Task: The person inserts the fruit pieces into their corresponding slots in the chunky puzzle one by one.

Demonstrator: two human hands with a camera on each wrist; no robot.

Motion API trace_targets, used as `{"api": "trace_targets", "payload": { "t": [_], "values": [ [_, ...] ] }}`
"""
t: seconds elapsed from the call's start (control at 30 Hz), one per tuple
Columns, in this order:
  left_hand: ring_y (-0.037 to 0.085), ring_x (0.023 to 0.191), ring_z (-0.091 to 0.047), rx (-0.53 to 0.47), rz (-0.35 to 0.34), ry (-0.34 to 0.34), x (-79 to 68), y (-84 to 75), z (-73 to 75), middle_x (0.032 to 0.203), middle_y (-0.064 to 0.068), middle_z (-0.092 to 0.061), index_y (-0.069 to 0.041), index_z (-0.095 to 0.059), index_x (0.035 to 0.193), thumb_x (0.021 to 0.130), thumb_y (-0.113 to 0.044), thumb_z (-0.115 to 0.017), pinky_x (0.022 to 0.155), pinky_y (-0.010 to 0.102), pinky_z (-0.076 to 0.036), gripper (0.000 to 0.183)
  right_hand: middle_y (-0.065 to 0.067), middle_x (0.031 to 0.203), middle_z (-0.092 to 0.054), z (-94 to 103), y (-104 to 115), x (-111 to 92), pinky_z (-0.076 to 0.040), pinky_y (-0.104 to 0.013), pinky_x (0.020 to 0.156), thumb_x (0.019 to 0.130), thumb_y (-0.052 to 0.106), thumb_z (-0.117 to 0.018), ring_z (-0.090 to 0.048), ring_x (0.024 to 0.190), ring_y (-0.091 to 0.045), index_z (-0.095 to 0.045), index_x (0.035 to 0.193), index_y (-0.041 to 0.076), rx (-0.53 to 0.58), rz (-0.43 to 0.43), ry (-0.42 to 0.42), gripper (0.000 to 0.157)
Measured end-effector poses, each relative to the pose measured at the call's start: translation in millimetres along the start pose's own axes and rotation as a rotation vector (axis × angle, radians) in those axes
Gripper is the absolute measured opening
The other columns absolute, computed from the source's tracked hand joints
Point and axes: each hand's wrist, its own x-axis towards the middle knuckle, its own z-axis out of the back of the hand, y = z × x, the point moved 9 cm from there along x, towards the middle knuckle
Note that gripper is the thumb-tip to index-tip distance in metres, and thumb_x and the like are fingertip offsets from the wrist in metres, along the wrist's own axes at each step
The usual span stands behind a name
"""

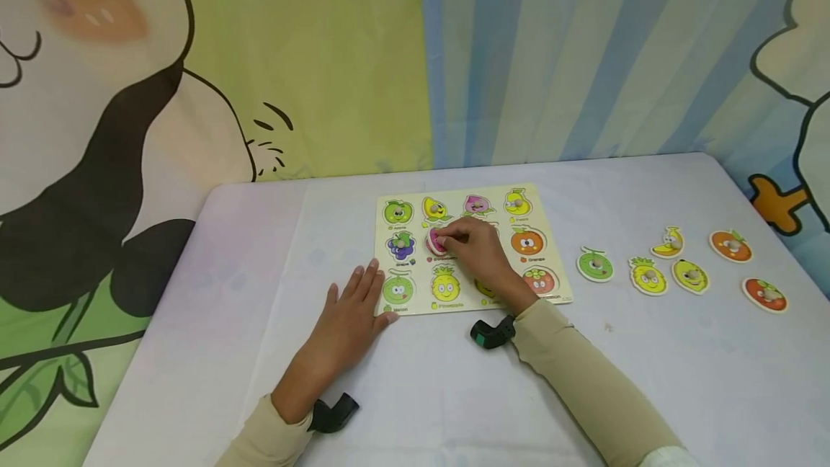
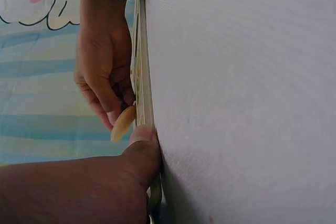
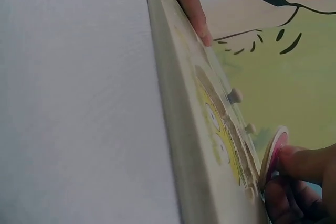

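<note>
My right hand pinches a pink fruit puzzle piece between thumb and fingertips, over the strawberry spot of the wooden fruit board. In the right wrist view the pink piece stands tilted, its lower edge right at the board's surface. My left hand lies with fingers extended along the board's lower left corner, fingertips and thumb at its edge. Knobbed pieces sit in the board: an apple, a peach, a pear and grapes. Part of the board is hidden under my right hand.
Right of the board lie several loose knobbed pieces: a melon, a banana, a pineapple, a lemon, an orange and a red fruit. A white cloth covers the table; a printed curtain hangs behind.
</note>
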Motion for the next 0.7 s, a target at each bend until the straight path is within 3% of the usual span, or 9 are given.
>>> {"api": "trace_targets", "payload": {
  "t": [0.7],
  "values": [
    [0.032, 0.147, -0.010, 0.002, -0.005, 0.000, -1.7, -1.2, 2.7, 0.161, 0.012, -0.013, -0.003, -0.024, 0.153, 0.097, -0.046, -0.055, 0.109, 0.063, -0.017, 0.077, -0.003, 0.097, -0.061, -9.8, 12.4, -0.9, -0.047, -0.032, 0.074, 0.092, 0.000, -0.065, -0.056, 0.088, -0.017, -0.076, 0.105, 0.004, -0.136, 0.082, 0.093, 0.018]
  ]
}}
